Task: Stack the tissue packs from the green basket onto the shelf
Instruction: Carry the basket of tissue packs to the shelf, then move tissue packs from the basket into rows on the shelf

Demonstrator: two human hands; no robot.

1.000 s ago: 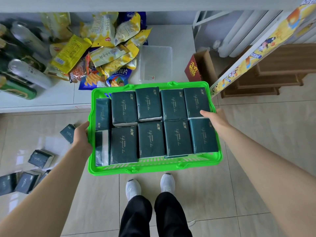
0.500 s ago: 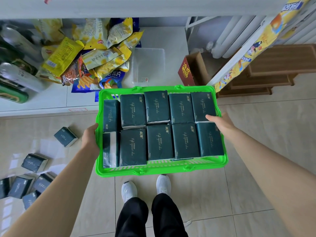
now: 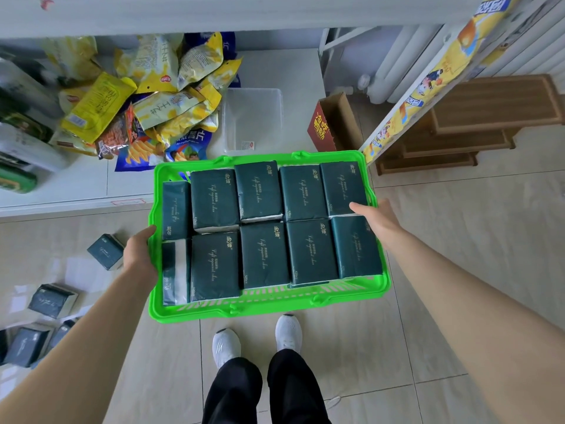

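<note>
I carry a bright green basket point(image 3: 269, 304) in front of me above the tiled floor. Several dark green tissue packs point(image 3: 263, 255) lie flat in it in two rows, with two more standing on edge at its left end. My left hand point(image 3: 139, 255) grips the basket's left rim. My right hand point(image 3: 377, 221) grips the right rim, thumb over a pack's edge. The white shelf point(image 3: 91, 185) lies just beyond the basket's far edge, low and to the left.
Yellow and blue snack bags point(image 3: 159, 102), bottles point(image 3: 21, 142) and a clear plastic box point(image 3: 253, 117) sit on the shelf. Several loose tissue packs point(image 3: 52, 298) lie on the floor at left. A red carton point(image 3: 327, 123), a radiator and wooden steps point(image 3: 477, 123) stand at right.
The basket has shifted slightly right and nearer in view, with the shelf sliding down in the frame. Both hands keep their grip on the rims.
</note>
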